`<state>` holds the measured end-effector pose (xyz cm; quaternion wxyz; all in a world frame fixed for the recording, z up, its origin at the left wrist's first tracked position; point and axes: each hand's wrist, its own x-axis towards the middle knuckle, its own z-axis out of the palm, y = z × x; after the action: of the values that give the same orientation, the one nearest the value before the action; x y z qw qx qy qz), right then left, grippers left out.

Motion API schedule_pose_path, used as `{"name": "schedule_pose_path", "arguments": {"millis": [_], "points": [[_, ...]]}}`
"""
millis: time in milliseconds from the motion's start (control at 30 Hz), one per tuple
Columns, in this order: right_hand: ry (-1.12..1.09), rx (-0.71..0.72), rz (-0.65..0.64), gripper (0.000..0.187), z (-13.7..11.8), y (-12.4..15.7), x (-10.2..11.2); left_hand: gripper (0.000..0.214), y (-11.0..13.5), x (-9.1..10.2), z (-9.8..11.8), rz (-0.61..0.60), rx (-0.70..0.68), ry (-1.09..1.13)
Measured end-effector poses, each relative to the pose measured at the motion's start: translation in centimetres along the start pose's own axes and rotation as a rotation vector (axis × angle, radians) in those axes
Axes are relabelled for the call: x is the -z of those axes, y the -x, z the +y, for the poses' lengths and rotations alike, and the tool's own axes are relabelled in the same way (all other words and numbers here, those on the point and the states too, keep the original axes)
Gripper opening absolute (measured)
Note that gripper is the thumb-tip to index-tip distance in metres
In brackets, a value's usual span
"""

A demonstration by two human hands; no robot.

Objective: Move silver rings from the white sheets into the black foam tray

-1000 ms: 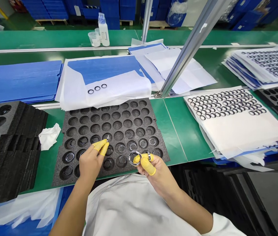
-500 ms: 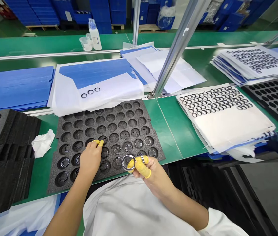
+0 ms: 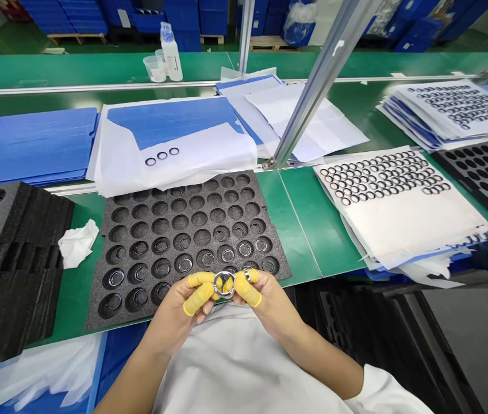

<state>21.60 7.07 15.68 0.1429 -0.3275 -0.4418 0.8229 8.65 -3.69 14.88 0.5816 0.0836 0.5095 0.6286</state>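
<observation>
Low over the front edge of a dark foam tray (image 3: 192,239), a black and silver metal ring (image 3: 225,295) is held up between both hands. My left hand (image 3: 185,305), with yellow finger cots, pinches its left side. On the opposite side, my right hand (image 3: 265,296), also in yellow finger cots, grips the rim. A second, narrower-looking ring (image 3: 247,275) sits by the right hand's forefinger. Round pockets fill the tray; many near rows contain rings, such as the one at the left front (image 3: 116,278), while the hands cover part of the front row.
Left of the tray lie a crumpled white tissue (image 3: 79,244) and stacked foam trays (image 3: 32,270). Behind it, three rings (image 3: 162,155) rest on white paper. To the right, rows of rings cover a paper stack (image 3: 416,215). A metal post (image 3: 312,98) rises behind the tray.
My left hand has come out of the tray and moved right and towards me, onto the ring's left side. My right hand keeps hold of the ring in nearly the same place.
</observation>
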Motion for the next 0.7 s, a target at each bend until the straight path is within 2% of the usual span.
{"name": "schedule_pose_path", "arguments": {"millis": [133,267,333,533,633,700], "points": [[0.007,0.057,0.038,0.048,0.5,-0.3,0.2,0.051,0.1,-0.4,0.1,-0.023,0.01,0.098],[-0.049,0.081,0.097,0.056,1.5,-0.5,0.5,0.05,0.0,-0.3,0.2,-0.018,0.01,0.098],[0.019,0.114,0.114,0.056,2.0,-0.5,0.9,0.05,-0.1,-0.2,0.0,-0.014,-0.015,0.054],[0.42,0.383,0.269,0.041,2.1,-0.3,1.8,0.05,-1.1,1.5,-1.7,0.182,-0.426,-0.555],[0.453,0.469,0.301,0.036,2.0,-0.2,1.9,0.035,-3.3,3.3,-1.9,0.299,-0.549,-0.7],[0.411,0.443,0.27,0.037,2.0,-0.2,1.9,0.027,-5.2,4.7,-1.6,0.374,-0.608,-0.806]]}}
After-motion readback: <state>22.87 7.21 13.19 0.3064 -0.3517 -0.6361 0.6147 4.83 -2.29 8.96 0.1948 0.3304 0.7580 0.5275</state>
